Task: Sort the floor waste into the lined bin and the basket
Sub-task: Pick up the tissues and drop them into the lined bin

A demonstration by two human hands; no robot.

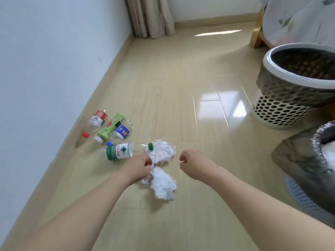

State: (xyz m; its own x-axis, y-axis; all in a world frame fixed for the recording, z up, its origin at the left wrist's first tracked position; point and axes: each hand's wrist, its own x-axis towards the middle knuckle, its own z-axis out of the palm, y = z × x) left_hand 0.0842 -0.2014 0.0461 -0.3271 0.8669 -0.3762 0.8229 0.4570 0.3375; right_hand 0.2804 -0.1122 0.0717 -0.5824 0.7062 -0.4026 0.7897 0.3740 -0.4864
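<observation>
- Where both bare forearms reach out over the glossy pale wood floor (181, 98), the nearest waste is a crumpled white paper ball (163, 185).
- Left hand (139, 167) pinches the edge of a second paper wad (163, 153); its fingertips are hidden.
- Right hand (188, 163) hovers beside it, fingers loosely curled, holding nothing.
- Touching that wad lies a clear green-labelled bottle (121, 153).
- Beyond, by the wall, three more plastic bottles (110, 128) lie clustered.
- Cut off at right, a bin with a grey liner (297, 165) holds something white.
- Farther back stands a perforated white basket (288, 93), also bag-lined.
</observation>
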